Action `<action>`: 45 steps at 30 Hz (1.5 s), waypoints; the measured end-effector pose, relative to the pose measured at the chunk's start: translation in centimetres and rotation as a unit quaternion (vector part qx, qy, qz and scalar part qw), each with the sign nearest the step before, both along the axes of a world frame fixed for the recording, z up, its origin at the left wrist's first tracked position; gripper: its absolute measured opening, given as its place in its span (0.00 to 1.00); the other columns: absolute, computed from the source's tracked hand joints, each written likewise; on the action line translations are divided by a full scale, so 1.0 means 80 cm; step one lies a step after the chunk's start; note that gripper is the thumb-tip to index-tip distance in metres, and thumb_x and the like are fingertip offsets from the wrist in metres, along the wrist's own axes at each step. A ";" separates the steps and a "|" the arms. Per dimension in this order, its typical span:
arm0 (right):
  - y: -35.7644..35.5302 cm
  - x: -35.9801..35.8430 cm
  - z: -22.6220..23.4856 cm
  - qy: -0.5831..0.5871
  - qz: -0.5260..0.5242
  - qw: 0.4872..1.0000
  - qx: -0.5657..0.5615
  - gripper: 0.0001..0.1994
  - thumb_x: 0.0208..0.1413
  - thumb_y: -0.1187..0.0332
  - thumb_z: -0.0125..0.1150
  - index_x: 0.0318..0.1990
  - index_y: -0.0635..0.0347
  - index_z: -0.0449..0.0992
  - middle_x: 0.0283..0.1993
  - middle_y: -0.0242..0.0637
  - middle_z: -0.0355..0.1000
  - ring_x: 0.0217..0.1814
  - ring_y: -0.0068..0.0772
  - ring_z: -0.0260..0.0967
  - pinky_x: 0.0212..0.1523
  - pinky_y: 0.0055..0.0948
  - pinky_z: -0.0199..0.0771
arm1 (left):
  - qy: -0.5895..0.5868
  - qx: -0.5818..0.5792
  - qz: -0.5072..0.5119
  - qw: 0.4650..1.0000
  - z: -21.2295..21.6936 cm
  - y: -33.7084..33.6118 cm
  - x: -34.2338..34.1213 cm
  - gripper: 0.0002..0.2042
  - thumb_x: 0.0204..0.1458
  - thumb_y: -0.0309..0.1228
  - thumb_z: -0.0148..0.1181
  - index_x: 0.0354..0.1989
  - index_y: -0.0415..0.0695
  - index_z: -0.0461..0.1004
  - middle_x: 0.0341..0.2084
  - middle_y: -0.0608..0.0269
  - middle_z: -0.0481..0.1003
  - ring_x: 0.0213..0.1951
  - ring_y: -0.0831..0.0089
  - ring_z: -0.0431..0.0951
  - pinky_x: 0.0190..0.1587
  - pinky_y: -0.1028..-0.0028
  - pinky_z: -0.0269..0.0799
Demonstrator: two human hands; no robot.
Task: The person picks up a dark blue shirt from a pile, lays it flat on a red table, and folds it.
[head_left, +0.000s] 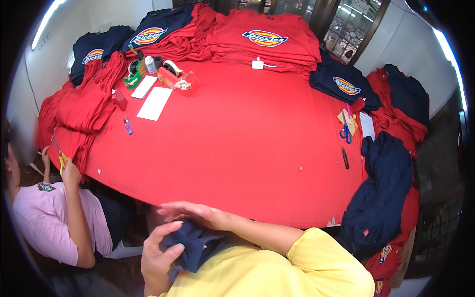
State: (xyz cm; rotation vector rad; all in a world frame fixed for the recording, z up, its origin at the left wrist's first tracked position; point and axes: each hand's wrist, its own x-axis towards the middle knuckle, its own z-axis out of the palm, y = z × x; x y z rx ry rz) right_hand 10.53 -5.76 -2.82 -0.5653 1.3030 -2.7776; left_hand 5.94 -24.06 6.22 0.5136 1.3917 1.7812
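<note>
Showing, from left to right, a red-topped table [222, 153] with garments ranged around its rim. At far left, a co-worker [57, 218] in pink holds yellow-handled scissors [63, 161] beside a red garment pile [84, 111], placed there probably for easy reach. A green tape dispenser [132, 79] and a white bottle [150, 64] stand together beyond, likely grouped for shared use. At lower centre, the wearer's left hand [161, 252] pinches a bunched navy cloth [190, 252] between thumb and fingers, off the table's near edge and close to the body, presumably for close handling. The right hand [200, 214], its fingers extended, lies along the cloth's upper edge; whether it grips cannot be told. At right, blue-handled scissors [344, 134] and black snips [345, 157] lie apparently within reach, near a loosely laid navy garment [380, 190].
</note>
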 end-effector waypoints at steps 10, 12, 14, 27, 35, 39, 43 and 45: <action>0.008 0.117 -0.022 -0.088 -0.384 0.647 0.652 0.28 0.34 0.79 0.63 0.51 0.58 0.70 0.49 0.40 0.69 0.52 0.45 0.65 0.54 0.41 0.64 | 0.284 0.319 -0.256 0.867 0.006 0.026 -0.036 0.15 0.40 0.14 0.62 0.41 0.32 0.78 0.18 0.51 0.76 0.18 0.62 0.78 0.22 0.74 0.69; 0.009 0.147 -0.034 -0.165 -0.408 0.595 0.672 0.27 0.35 0.79 0.61 0.49 0.59 0.71 0.48 0.40 0.70 0.51 0.46 0.66 0.54 0.41 0.64 | 0.227 0.412 -0.181 0.863 -0.006 0.021 -0.045 0.14 0.40 0.12 0.63 0.38 0.34 0.77 0.17 0.56 0.75 0.16 0.66 0.75 0.21 0.73 0.69; 0.018 0.191 -0.053 -0.267 -0.396 0.608 0.634 0.23 0.38 0.79 0.58 0.48 0.60 0.72 0.47 0.43 0.72 0.51 0.48 0.68 0.54 0.40 0.66 | 0.152 0.456 -0.128 0.868 -0.017 0.010 -0.059 0.15 0.39 0.12 0.65 0.36 0.39 0.74 0.15 0.59 0.73 0.15 0.69 0.73 0.22 0.71 0.70; 0.012 0.329 -0.032 -0.138 -0.288 0.896 -0.309 0.42 0.51 0.42 0.60 0.59 0.74 0.61 0.59 0.51 0.67 0.60 0.40 0.67 0.60 0.35 0.65 | 0.336 0.080 -0.030 0.938 0.004 0.029 -0.084 0.24 0.39 0.26 0.72 0.47 0.37 0.74 0.41 0.52 0.78 0.43 0.67 0.79 0.48 0.73 0.71; 0.050 0.295 0.007 0.020 -0.426 0.883 -0.195 0.34 0.49 0.47 0.64 0.57 0.64 0.68 0.54 0.50 0.71 0.56 0.51 0.69 0.54 0.49 0.69 | 0.074 0.275 -0.078 0.955 -0.059 0.024 -0.102 0.16 0.45 0.15 0.62 0.45 0.37 0.75 0.34 0.51 0.78 0.37 0.63 0.80 0.44 0.67 0.74; 0.053 0.318 -0.013 -0.152 -0.374 0.905 -0.136 0.24 0.52 0.64 0.65 0.55 0.66 0.69 0.54 0.44 0.72 0.56 0.43 0.70 0.56 0.41 0.68 | 0.097 -0.013 -0.118 0.988 -0.058 0.048 -0.105 0.17 0.45 0.17 0.62 0.46 0.32 0.74 0.43 0.56 0.77 0.46 0.73 0.75 0.49 0.78 0.69; 0.081 0.360 -0.007 -0.154 -0.475 0.857 -0.128 0.20 0.56 0.67 0.60 0.54 0.68 0.70 0.55 0.41 0.71 0.60 0.40 0.66 0.63 0.41 0.61 | -0.055 0.085 -0.090 0.991 -0.071 0.065 -0.119 0.22 0.44 0.13 0.60 0.52 0.31 0.69 0.43 0.56 0.76 0.40 0.75 0.77 0.47 0.78 0.71; 0.100 0.388 0.007 -0.217 -0.518 0.827 -0.021 0.19 0.57 0.67 0.58 0.53 0.70 0.71 0.54 0.40 0.72 0.58 0.39 0.68 0.60 0.37 0.63 | 0.134 -0.047 -0.090 0.986 -0.045 0.081 -0.117 0.17 0.45 0.13 0.59 0.47 0.31 0.73 0.40 0.59 0.77 0.39 0.78 0.75 0.45 0.79 0.71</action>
